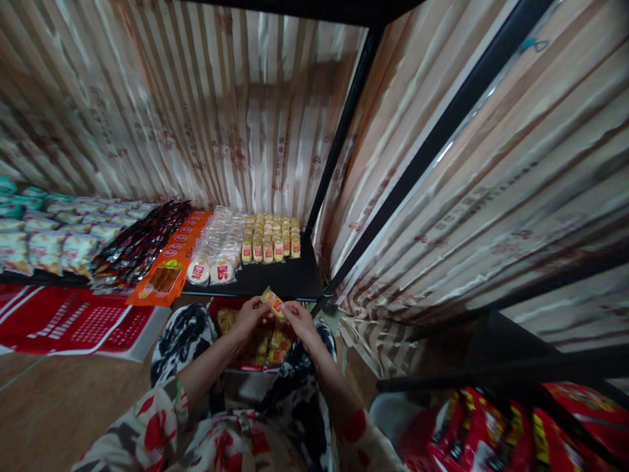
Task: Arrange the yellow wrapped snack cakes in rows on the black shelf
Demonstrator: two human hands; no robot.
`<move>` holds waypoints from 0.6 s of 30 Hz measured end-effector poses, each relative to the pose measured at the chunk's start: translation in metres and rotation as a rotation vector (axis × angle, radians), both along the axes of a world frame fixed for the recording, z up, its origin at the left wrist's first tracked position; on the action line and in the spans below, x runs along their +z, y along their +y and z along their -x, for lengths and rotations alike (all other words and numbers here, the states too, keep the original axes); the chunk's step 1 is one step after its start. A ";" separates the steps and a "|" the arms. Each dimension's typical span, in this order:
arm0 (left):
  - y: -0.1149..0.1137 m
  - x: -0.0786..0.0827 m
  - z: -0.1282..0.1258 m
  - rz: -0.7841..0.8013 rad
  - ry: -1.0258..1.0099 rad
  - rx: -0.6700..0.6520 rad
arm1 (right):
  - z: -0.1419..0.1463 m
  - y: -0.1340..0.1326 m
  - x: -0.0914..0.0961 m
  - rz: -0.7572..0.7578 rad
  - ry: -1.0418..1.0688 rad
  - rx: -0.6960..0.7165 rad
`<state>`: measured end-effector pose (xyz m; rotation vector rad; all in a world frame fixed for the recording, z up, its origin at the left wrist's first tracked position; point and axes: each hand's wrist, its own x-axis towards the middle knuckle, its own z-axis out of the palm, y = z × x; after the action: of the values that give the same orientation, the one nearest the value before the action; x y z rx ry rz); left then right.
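A small yellow snack packet (272,303) with a red label is held between my two hands, just in front of the shelf edge. My left hand (252,313) pinches its left end. The right end is gripped by the fingers of my right hand (297,319). Below them, between my knees, a red box (253,368) holds more yellow packets (278,347), partly hidden by my hands and forearms. On the black shelf (289,280), similar yellow packets (268,251) stand in tight rows.
Left along the shelf are round white packaged snacks (223,270), an orange packet (170,269), dark packets (142,239) and white packets (46,249). A black post (346,131) rises at the shelf's right end. Red bags (491,426) lie lower right. A red printed sheet (73,321) hangs at left.
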<state>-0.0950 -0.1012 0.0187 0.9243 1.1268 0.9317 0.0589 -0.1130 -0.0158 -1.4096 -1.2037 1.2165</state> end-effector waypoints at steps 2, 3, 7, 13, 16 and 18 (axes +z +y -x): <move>0.006 0.001 0.001 -0.035 0.072 0.054 | 0.008 0.003 -0.002 0.004 -0.025 0.033; 0.010 0.001 0.001 -0.048 0.101 0.074 | 0.011 0.005 -0.002 -0.005 -0.057 0.050; 0.026 0.002 0.001 -0.069 0.138 0.092 | 0.015 0.015 0.002 -0.070 -0.274 0.051; 0.056 -0.003 -0.016 -0.138 0.275 0.042 | 0.005 0.033 0.018 -0.213 -0.616 -0.039; 0.074 -0.008 -0.030 -0.187 0.417 0.047 | 0.000 0.045 0.018 -0.251 -0.685 -0.073; 0.087 -0.008 -0.041 -0.214 0.477 0.041 | -0.005 0.056 0.014 -0.257 -0.696 -0.106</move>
<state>-0.0538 -0.0144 0.0102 1.3492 1.4697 0.9011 0.0636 -0.0570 -0.0013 -1.7263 -1.6503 0.4662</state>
